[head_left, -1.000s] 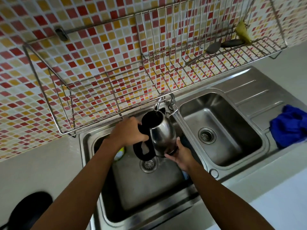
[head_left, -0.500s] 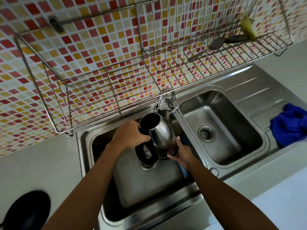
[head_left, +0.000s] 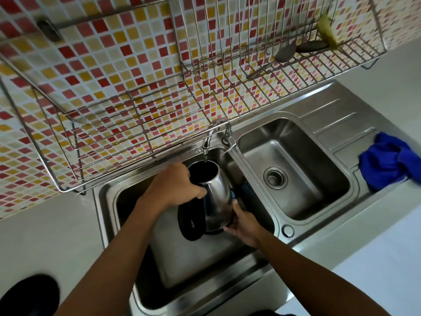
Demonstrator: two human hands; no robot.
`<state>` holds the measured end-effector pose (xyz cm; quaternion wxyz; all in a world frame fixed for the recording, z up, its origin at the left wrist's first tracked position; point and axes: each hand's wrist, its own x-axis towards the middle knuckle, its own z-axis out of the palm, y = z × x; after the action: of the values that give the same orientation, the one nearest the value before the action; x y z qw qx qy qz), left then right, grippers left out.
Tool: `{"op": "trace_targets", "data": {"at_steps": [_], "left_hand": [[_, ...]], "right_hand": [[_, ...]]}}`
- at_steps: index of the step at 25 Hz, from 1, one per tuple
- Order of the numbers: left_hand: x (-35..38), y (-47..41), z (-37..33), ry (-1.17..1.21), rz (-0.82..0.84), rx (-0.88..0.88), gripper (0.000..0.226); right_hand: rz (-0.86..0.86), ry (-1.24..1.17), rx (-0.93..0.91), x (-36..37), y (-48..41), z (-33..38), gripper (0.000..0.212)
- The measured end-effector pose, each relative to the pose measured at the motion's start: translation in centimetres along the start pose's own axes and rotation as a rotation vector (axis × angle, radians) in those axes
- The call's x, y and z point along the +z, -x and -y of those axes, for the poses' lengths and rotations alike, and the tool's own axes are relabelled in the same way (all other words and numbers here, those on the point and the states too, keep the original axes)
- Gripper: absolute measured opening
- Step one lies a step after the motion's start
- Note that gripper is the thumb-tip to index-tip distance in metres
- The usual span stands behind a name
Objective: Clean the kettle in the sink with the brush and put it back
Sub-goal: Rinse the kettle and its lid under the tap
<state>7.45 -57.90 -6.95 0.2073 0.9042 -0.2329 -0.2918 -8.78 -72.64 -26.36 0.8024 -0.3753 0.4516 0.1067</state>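
A steel kettle (head_left: 217,199) with a black handle and a hanging black lid (head_left: 191,221) is held tilted over the left sink basin (head_left: 182,265). Its open mouth sits right under the tap spout (head_left: 206,144), and a thin stream of water runs into it. My left hand (head_left: 175,188) grips the handle near the rim. My right hand (head_left: 241,221) cups the kettle's base from the lower right. I see no brush in either hand; a blue object (head_left: 245,189) shows behind the kettle, mostly hidden.
The right basin (head_left: 293,179) with its drain lies beside the kettle. A blue cloth (head_left: 387,164) rests on the drainboard. A wire dish rack (head_left: 227,87) hangs on the tiled wall above, holding spoons (head_left: 286,53). A black round object (head_left: 29,295) sits at the bottom left.
Both hands have carried the kettle a little up and back, so its mouth now sits under the spout. Water now runs into it.
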Motion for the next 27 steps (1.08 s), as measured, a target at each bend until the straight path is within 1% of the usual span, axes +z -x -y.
{"op": "trace_targets", "data": {"at_steps": [1,3,5,8,10,12,15,17,19,20,22,24,27], "left_hand": [[0.2,-0.2,-0.5,-0.022,0.027,0.003,0.032],[0.1,-1.0,-1.1,0.009,0.045,-0.030,0.034],[-0.3,-1.6,-0.8,0.038,0.016,-0.057,0.029],[0.2,-0.9,-0.3,0.021,-0.034,-0.041,0.027],[1.1,-0.4,-0.4,0.021,-0.007,-0.029,0.031],[1.8,-0.7,-0.5,0.039,0.020,-0.032,0.033],[1.0,-1.3,-0.3,0.057,-0.009,-0.068,0.032],[-0.2,-1.5,-0.2,0.026,-0.055,-0.080,0.030],[-0.5,-1.6,-0.3,0.004,-0.036,-0.068,0.033],[-0.1,-1.6,-0.4,0.006,-0.005,-0.060,0.035],[1.2,-1.8,-0.2,0.046,0.034,-0.053,0.037],[2.2,-1.9,0.4,0.081,-0.007,-0.046,0.036],[3.1,-1.8,1.8,0.004,-0.085,-0.013,0.039]], "right_hand": [[-0.009,-0.003,-0.004,-0.9,0.0,-0.2,0.054],[-0.084,0.021,-0.040,-1.7,-0.8,1.6,0.057],[-0.142,0.041,-0.070,-0.5,-1.5,3.4,0.059],[-0.111,0.068,-0.052,0.6,-1.1,2.0,0.056],[-0.070,0.059,-0.026,-0.8,-0.2,0.5,0.052],[-0.115,0.059,-0.045,-2.0,-0.2,1.2,0.055],[-0.201,0.059,-0.099,-0.3,-0.9,3.0,0.055],[-0.152,0.046,-0.076,1.0,-0.5,1.9,0.050],[-0.092,0.055,-0.039,0.3,0.3,0.5,0.051],[-0.098,0.069,-0.036,-0.6,0.4,0.5,0.052],[-0.187,0.088,-0.067,-2.0,-0.6,2.1,0.057],[-0.225,0.090,-0.086,-1.7,-1.5,3.0,0.057],[-0.143,0.090,-0.023,-0.6,-1.7,1.0,0.049]]}}
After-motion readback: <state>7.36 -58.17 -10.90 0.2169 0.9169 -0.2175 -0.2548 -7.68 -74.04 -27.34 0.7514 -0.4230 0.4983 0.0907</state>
